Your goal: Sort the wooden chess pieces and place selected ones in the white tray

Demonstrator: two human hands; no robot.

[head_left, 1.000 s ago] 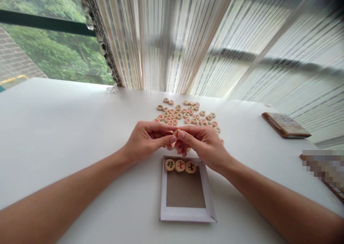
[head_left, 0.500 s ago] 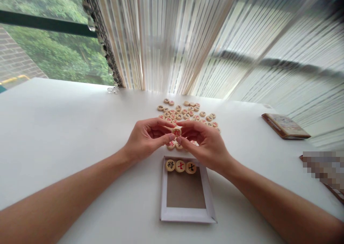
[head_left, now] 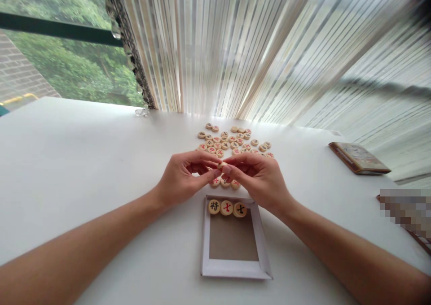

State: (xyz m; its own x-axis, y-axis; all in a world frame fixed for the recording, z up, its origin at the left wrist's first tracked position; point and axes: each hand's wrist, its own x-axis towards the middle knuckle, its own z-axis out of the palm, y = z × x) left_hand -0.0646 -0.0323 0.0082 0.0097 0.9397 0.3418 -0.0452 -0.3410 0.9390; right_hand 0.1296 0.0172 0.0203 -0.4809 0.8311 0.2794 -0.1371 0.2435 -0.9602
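Observation:
Between the fingertips of my left hand (head_left: 188, 174) and my right hand (head_left: 257, 176) is a round wooden Chinese chess piece (head_left: 222, 165). Both hands pinch it, and fingers cover most of its face. Just below, nearer to me, lies a shallow white open box (head_left: 235, 269) with a brown bottom. Three pieces stand in a row along its far end: a black-marked piece (head_left: 214, 206), a red-marked piece (head_left: 226, 207) and another black-marked piece (head_left: 240, 209). Behind and under my hands, several loose chess pieces (head_left: 225, 144) with red or black characters are spread on the table.
The white table (head_left: 101, 161) reaches to a string curtain (head_left: 215, 49) at the back. On the right lies a brown box (head_left: 358, 158) with a picture on its lid, and nearer a partly blurred-out brown item (head_left: 387, 206). A small clear ornament (head_left: 142, 111) sits by the window.
The held chess piece has turned: its red character faced me before, and now it is tilted and mostly covered. My fingers have closed nearer together around it.

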